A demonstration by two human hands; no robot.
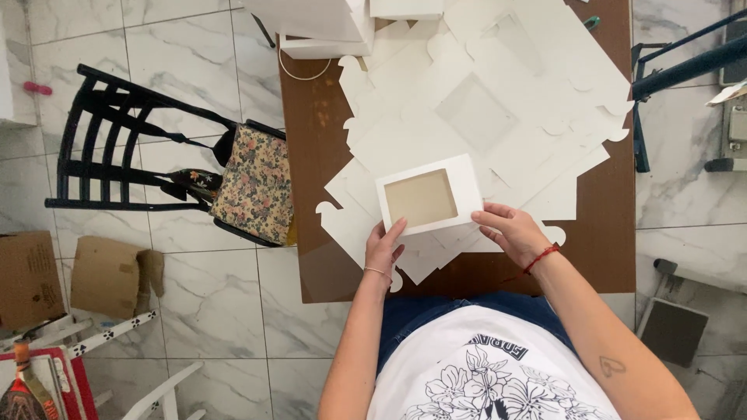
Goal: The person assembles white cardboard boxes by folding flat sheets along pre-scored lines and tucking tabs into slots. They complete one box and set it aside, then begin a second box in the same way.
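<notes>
Brown wood of the table (607,233) shows only along its edges, most of the top lying under a spread of flat white box blanks (498,117) with clear windows. Near the front edge, on those blanks, sits a folded white window box (429,194). The person's right hand (510,229) presses spread fingers (492,214) against the box's near right corner, wrist bent inward, a red cord around it. The left hand (383,247) reaches straight up, fingers together and extended, tips touching the box's near left edge. Bare tabletop lies right of the hands; a black chair (117,148) with a floral bag (257,183) stands just left of the table.
</notes>
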